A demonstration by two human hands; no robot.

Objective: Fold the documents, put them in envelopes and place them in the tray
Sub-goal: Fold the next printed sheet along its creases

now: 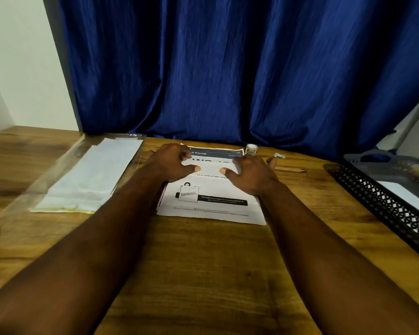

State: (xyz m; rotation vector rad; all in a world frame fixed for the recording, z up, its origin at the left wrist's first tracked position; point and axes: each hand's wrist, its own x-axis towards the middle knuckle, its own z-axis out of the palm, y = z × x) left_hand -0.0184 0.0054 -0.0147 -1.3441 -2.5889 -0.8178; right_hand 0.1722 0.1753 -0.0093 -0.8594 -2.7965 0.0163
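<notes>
Wooden bench (pixel 203 262) before a blue curtain (pixel 228 68), printed documents (pixel 211 201) stacked at its middle.
On the stack's far half, the left hand (pixel 172 163) rests with fingers curled; I cannot tell if it pinches the sheet. The right hand (pixel 250 175) lies beside it, fingers spread apart. Envelopes (pixel 90 175) in a clear sleeve lie to the left, and the black mesh tray (pixel 385 204) sits far right.

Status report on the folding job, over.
Both on the document: left hand, right hand. Sheet flat, not yet folded. Beside it, envelopes left, tray right; nothing blocking.
</notes>
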